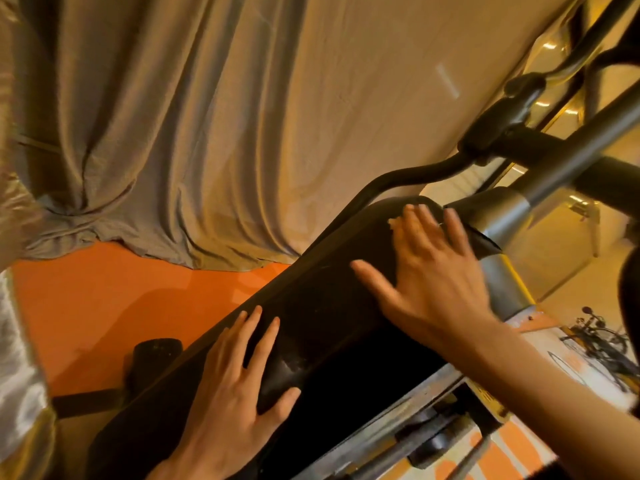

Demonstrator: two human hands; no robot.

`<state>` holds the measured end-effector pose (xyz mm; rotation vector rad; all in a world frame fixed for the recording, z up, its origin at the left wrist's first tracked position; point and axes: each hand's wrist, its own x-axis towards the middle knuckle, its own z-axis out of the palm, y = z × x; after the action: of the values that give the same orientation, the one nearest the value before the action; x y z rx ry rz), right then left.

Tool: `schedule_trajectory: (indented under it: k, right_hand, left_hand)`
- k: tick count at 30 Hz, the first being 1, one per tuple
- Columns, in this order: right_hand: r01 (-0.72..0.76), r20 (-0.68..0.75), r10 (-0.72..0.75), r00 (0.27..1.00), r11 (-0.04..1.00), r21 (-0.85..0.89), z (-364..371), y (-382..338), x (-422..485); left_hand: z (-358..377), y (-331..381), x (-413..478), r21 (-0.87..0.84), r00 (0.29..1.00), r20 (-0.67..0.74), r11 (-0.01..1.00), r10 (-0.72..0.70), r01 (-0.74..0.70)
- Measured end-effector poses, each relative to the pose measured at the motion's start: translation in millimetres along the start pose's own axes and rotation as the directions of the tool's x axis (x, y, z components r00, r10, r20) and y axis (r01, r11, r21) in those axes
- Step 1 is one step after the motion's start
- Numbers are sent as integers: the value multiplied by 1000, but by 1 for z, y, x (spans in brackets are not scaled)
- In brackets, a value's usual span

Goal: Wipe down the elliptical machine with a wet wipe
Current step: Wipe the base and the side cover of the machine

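Item: elliptical machine, seen at a tilt; its black rounded housing runs from the lower left to the upper right of the view and stands on an orange floor. Left hand: laid flat on the lower end of the housing, fingers straight and spread, thumb out along the near edge, holding nothing. Right hand: flat on the upper end of the housing, just beside the grey post that rises from it; fingers straight and widely spread, somewhat blurred. Wet wipe: only a small pale scrap shows, on the housing at the right hand's fingertips and pressed under them; the rest is hidden by the hand. Surroundings: grey curtain hanging in folds down to the floor behind the machine; a black block-shaped part on the floor beside the housing's far edge; a bicycle at the right edge of the view.
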<state>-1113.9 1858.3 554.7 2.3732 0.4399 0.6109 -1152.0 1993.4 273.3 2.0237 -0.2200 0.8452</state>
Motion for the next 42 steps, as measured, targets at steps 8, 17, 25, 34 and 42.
schedule_trajectory:
  k: [8, 17, 25, 34, 42]
  right_hand:
    - [277, -42, -274, 961, 958, 77, 12, -5, -30]
    - [231, 57, -248, 967, 950, 211, 16, -65, 2]
    - [19, -4, -19, 1000, 1000, 10, -3, 26, 14]
    - [210, 42, -218, 975, 968, 140, 9, -17, -18]
    - [-116, 12, 116, 993, 992, 56, 1, 53, 22]
  left_hand:
    - [4, -4, 2, 57, 996, -61, 996, 70, -66]
    - [4, -6, 4, 89, 996, -49, 993, 76, -71]
    - [7, -9, 4, 104, 994, -57, 991, 88, -82]
    - [5, -9, 5, 94, 995, -55, 993, 82, -77]
    - [7, -12, 6, 122, 994, -38, 988, 103, -98]
